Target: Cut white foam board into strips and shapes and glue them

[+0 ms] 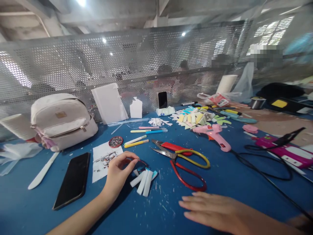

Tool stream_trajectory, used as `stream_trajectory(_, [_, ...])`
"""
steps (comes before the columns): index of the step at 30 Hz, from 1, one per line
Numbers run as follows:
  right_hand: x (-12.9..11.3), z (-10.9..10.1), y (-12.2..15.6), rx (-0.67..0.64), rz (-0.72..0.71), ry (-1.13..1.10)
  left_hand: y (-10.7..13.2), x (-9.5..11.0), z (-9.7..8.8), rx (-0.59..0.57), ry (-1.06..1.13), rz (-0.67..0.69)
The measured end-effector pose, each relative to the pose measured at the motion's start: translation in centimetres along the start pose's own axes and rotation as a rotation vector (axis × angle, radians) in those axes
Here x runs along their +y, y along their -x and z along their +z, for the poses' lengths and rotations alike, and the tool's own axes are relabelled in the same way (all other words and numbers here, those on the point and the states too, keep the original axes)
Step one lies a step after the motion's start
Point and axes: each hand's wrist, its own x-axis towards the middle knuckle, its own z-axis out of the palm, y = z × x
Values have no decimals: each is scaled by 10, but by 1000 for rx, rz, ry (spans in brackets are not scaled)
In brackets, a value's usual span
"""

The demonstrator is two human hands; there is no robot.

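My left hand (122, 166) pinches a thin dark curved edge between thumb and fingertips; what it belongs to is partly hidden. Right below those fingers, several short white strips (144, 182) with bits of blue fan out on the blue table (166, 215). My right hand (207, 209) is held low near the table's front, fingers stretched out and holding nothing. Just beyond it lie scissors (174, 156) with one yellow and one red handle, blades apart, over a red-handled tool (177, 148). A white paper (97, 173) with dark crumbs is left of my left hand, under a round red-rimmed dish (115, 142).
A pink glue gun (215, 133) trails a black cable toward a magenta power strip (286, 151). Foam scraps (193, 117) are heaped behind it. Several markers (137, 143) lie mid-table. A phone (73, 179), a white knife (44, 171) and a backpack (63, 120) occupy the left.
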Motion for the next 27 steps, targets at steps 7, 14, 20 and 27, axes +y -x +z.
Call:
stream_trajectory(7, [-9, -41, -33, -28, 137, -285, -2, -5, 0, 16, 31, -27])
stream_trajectory(14, [20, -63, -70, 221, 260, 561, -2, -6, 0, 4, 67, -51])
stream_trajectory(20, [34, -62, -79, 184, 377, 681, -3, -8, -3, -21, 64, -86])
stream_trajectory(27, [24, -67, -91, 172, 325, 739, -1, -9, -1, -31, 108, -71])
